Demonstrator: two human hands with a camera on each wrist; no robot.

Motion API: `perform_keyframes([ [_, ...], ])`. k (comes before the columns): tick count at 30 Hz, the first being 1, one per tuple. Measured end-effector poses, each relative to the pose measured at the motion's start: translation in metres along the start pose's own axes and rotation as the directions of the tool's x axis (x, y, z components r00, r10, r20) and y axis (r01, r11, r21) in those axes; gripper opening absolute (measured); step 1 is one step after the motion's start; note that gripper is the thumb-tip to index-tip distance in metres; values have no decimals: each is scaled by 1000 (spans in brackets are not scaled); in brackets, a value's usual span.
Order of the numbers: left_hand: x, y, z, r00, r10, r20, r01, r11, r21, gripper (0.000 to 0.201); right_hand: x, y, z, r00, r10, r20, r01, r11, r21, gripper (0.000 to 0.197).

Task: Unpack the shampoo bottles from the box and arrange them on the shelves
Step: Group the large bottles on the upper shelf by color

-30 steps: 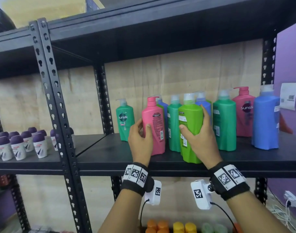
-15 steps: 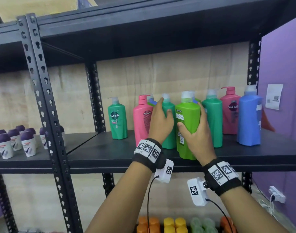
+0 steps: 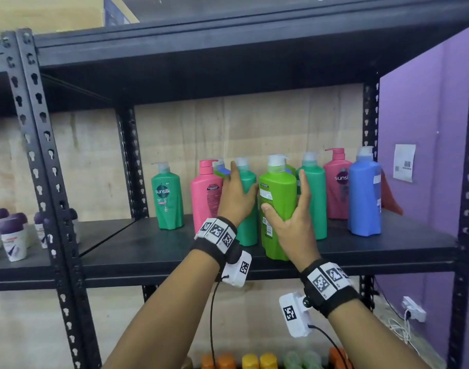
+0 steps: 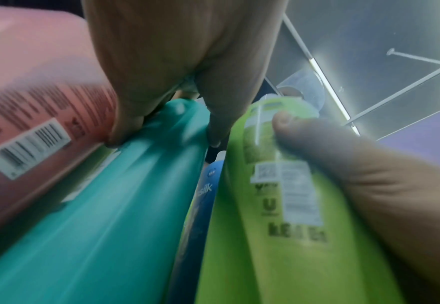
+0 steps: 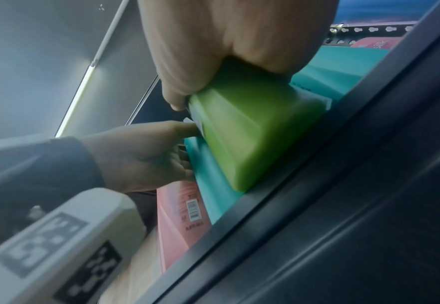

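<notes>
- The place looks like a shop stockroom or retail storage area.
- Black slotted-angle steel racking (image 3: 38, 161) with punched uprights carries dark shelf boards (image 3: 153, 251), the kind used for stock.
- Many shampoo bottles (image 3: 167, 201) of one brand stand in several colours toward the back and right of the middle shelf.
- On the neighbouring shelf to the left, identical purple-capped roll-on containers (image 3: 12, 235) stand in rows.
- The shelf below holds rows of orange, yellow and green caps (image 3: 250, 360).
- A printed label with a code (image 3: 404, 162) is stuck on the purple wall (image 3: 425, 107) at the right end.
- A cardboard box (image 3: 54, 12) sits on the top shelf.
</notes>
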State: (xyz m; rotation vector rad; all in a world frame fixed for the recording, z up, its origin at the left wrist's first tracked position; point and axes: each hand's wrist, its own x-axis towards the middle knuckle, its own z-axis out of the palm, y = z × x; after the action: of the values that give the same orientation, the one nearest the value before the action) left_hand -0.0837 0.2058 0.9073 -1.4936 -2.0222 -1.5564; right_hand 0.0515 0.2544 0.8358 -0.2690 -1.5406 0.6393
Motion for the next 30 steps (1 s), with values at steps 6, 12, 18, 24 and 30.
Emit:
perform_keyframes([
  [6, -28, 2, -21, 994, 63, -91, -69, 995, -65, 85, 1, 6, 2, 998, -61, -3, 60, 997, -55, 86],
  [12, -54, 1, -35, 965, 41, -260, -107, 964, -244, 82, -2, -1, 3, 999, -35, 40, 41, 986, -164, 65],
  [18, -62, 0, -41, 968, 42, -246, -120, 944, -308, 78, 2, -15, -2, 995, -24, 96, 52, 952, -301, 71],
  [24, -70, 1, -35, 944, 63, -325, -167, 938, -303, 66, 13, -28, -2, 980, -21, 196, 121, 850, -513, 72],
  [30, -67, 0, -26, 921, 46, -388, -165, 946, -279, 60, 30, -39, 6, 945, 49, 323, 154, 806, -571, 71],
])
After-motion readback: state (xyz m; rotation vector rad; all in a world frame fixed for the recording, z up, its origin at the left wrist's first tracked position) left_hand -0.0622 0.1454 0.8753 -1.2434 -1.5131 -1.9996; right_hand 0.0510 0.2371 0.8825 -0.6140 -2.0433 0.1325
